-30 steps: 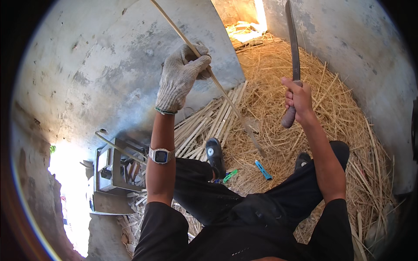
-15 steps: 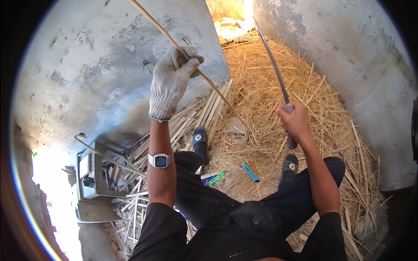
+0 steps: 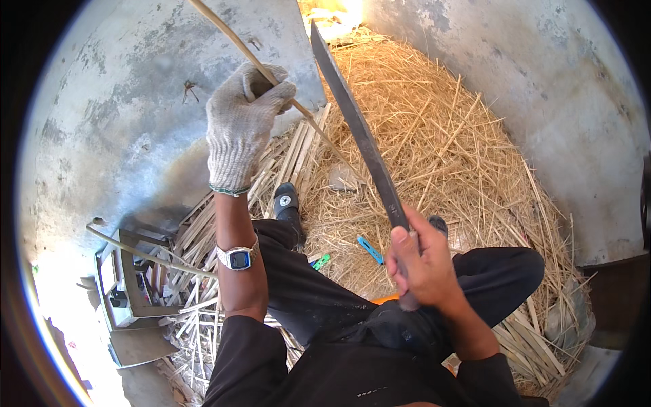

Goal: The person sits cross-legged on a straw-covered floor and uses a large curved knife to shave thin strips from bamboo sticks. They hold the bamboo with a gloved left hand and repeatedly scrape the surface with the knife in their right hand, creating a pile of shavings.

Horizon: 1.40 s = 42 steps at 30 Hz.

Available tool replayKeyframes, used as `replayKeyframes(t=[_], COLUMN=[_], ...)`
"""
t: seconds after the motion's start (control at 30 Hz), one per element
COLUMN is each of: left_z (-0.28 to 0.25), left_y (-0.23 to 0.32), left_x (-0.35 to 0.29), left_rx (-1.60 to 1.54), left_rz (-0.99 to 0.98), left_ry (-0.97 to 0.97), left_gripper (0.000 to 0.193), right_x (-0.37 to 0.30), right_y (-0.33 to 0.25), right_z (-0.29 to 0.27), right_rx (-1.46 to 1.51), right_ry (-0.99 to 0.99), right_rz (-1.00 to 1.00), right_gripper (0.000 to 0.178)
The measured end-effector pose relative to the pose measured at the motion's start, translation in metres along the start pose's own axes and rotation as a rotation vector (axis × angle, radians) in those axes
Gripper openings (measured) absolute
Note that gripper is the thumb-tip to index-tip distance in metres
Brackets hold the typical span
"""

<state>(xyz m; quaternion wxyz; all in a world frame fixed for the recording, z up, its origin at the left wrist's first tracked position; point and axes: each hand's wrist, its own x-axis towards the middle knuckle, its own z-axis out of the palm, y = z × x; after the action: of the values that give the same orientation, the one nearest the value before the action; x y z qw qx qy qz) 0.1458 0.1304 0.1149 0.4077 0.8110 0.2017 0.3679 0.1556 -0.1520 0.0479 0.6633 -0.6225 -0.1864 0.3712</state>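
Observation:
My left hand (image 3: pixel 239 125), in a pale knitted work glove, is closed around a long thin bamboo stick (image 3: pixel 229 35). The stick slants from the top left down to the right, its lower end over the straw. My right hand (image 3: pixel 427 261), bare, grips the handle of a machete (image 3: pixel 356 125). Its long dark blade points up and to the left, with the broad side showing. In this view the blade stands to the right of the stick and apart from my left hand.
Straw and shavings (image 3: pixel 434 129) cover the floor between concrete walls (image 3: pixel 502 47). Split bamboo strips (image 3: pixel 298 152) lie at left, beside a wooden box frame (image 3: pixel 135 305) with a pole (image 3: pixel 146 251) across it. Blue (image 3: pixel 369 249) and green (image 3: pixel 321 262) plastic pieces lie near my feet.
The machete has swung left and its blade has turned to show its flat side. My right hand has moved lower and inward. The view has shifted slightly; my left hand still grips the stick.

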Motion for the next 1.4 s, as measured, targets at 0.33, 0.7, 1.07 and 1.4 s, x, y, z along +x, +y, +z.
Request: replayKeyframes(t=[0.33,0.7,1.07,1.4], left_z=[-0.012,-0.014,-0.006,-0.012], left_y=[-0.013,-0.021,-0.012,-0.035], left_x=[-0.035,-0.044,-0.045,-0.04], left_rx=[-0.017,-0.091,-0.054,0.002], left_rz=[-0.046,-0.033,0.001,0.021], left_ry=[0.01,0.047,0.015,-0.096], left_gripper=[0.027,0.022,0.021,0.02], right_x=[0.006,0.011,0.011,0.003], right_y=[0.043,0.064,0.062,0.059], right_z=[0.042,0.059,0.056,0.02], right_rx=[-0.081,-0.073,-0.295,-0.105], right_ry=[-0.014,0.002,0.136,0.046], right_rz=[0.043,-0.012,-0.202,0.039], right_gripper=[0.047,0.046,0.045,0.046])
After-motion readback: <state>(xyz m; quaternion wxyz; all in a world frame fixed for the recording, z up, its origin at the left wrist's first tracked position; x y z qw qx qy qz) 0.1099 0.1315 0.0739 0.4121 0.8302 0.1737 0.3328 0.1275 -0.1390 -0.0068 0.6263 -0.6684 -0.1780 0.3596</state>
